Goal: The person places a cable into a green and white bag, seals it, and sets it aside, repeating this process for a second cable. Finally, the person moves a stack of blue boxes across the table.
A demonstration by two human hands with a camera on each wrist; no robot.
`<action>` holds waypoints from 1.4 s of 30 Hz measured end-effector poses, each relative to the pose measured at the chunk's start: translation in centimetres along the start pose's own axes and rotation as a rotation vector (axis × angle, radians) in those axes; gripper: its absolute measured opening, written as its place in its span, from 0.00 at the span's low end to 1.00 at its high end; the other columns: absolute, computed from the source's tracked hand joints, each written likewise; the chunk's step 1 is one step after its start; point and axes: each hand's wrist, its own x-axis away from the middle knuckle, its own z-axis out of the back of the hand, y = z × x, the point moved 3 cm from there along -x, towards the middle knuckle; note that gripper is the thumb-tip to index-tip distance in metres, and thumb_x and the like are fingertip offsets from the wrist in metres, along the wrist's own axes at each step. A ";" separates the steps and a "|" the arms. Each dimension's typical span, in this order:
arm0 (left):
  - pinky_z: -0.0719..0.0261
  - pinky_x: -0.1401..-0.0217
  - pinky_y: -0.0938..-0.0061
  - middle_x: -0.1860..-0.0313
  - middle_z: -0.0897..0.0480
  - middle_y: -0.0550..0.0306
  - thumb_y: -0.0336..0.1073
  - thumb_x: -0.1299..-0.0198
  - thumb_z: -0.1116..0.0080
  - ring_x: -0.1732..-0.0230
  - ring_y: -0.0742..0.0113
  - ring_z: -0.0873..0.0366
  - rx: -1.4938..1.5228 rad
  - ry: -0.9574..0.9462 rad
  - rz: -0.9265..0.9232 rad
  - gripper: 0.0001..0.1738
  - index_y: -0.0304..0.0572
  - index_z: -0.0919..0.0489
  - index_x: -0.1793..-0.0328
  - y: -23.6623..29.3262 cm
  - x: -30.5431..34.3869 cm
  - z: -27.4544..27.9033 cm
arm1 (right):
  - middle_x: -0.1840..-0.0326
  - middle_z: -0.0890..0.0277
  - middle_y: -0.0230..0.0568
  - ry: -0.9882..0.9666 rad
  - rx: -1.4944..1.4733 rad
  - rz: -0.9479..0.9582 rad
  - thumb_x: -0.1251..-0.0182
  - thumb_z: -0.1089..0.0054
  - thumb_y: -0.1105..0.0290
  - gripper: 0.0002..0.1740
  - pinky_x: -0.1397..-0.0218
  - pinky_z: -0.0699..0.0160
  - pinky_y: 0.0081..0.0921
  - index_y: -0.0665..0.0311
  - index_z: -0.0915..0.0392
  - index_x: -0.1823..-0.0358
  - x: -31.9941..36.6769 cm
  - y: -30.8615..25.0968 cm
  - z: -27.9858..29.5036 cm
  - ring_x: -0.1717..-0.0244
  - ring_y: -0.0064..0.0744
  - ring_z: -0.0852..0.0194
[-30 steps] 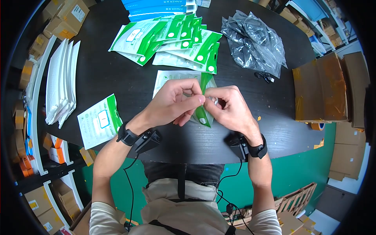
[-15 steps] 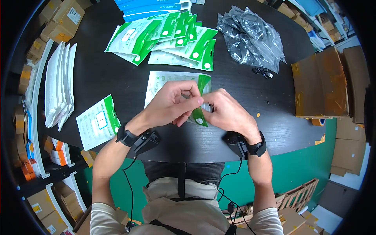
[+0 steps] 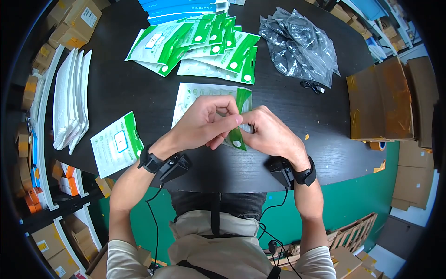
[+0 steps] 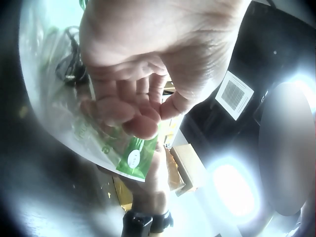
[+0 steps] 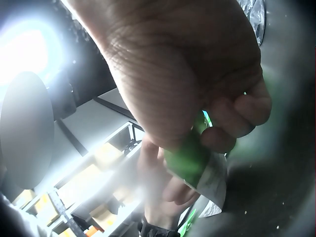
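Note:
Both hands meet at the green top strip of a green-and-white pouch point(image 3: 186, 100) at the table's middle. The left hand point(image 3: 206, 122) pinches the strip between thumb and fingers. On the strip's other side, the right hand point(image 3: 273, 132) pinches it with fingertips close to the left thumb. In the left wrist view, the pouch point(image 4: 54, 108) is partly see-through, with a dark cable inside, and the left hand point(image 4: 148, 54) covers part of it. The right wrist view shows the green strip point(image 5: 190, 160) under the right hand point(image 5: 187, 74).
Similar pouches point(image 3: 158, 44) lie piled at the back, below blue boxes point(image 3: 181, 11). One pouch point(image 3: 116, 145) and white envelopes point(image 3: 72, 100) lie left. Grey plastic bags point(image 3: 299, 46), a black cable point(image 3: 312, 86) and a cardboard box point(image 3: 381, 102) are right.
The right hand has turned and shifted slightly left, with its fingers closer over the strip. The pouch lies flatter, with more of its left part showing. The left hand has hardly moved.

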 end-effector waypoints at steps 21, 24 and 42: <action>0.36 0.86 0.84 0.78 0.23 0.63 0.38 0.24 0.41 0.85 0.78 0.25 0.050 0.047 -0.031 0.12 0.38 0.24 0.59 0.3 0.2 0.8 | 0.84 0.29 0.29 0.104 -0.195 -0.042 0.31 0.35 0.75 0.05 0.78 0.47 0.22 0.69 0.13 0.60 0.4 0.2 1.0 0.81 0.13 0.43; 0.35 0.85 0.83 0.79 0.23 0.62 0.36 0.24 0.41 0.86 0.76 0.24 0.048 0.068 -0.024 0.11 0.38 0.25 0.60 0.6 0.2 0.8 | 0.81 0.31 0.21 0.234 -0.392 -0.007 0.27 0.36 0.74 0.06 0.76 0.50 0.19 0.68 0.12 0.58 0.7 1.5 1.6 0.78 0.09 0.44; 0.32 0.82 0.82 0.72 0.20 0.58 0.36 0.27 0.42 0.83 0.74 0.25 -0.001 0.464 -0.385 0.11 0.40 0.28 0.62 9.6 11.6 4.4 | 0.75 0.33 0.31 0.333 0.027 -0.167 0.27 0.35 0.71 0.27 0.69 0.32 0.26 0.58 0.24 0.26 -0.4 4.1 3.1 0.74 0.18 0.39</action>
